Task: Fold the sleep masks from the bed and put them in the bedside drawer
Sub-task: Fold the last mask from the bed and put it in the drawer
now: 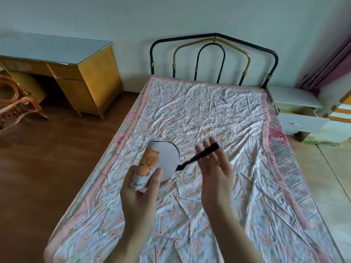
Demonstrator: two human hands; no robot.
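Folding is under way above the floral-sheeted bed (199,114): the left hand (140,188) pinches the white cartoon-printed fabric sleep mask (163,158), half doubled, while its black elastic strap (205,153) lies across the right hand's (214,168) straightened fingers. Next, tuck the strap in. The white bedside drawer (302,124), right of the bed's head, looks slightly open, with bare floor beside it.

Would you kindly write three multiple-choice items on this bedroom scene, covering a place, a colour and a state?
1. Where is the bedside cabinet?
A. right of the bed
B. left of the bed
C. at the foot

2. What colour is the mask's strap?
A. white
B. black
C. pink

3. How is the sleep mask held?
A. lying flat on the sheet
B. gripped in the left hand
C. inside the drawer

Answers: 1 A, it stands beside the headboard on the right. 2 B, the strap over the right hand fingers is black. 3 B, left fingers curl round it.
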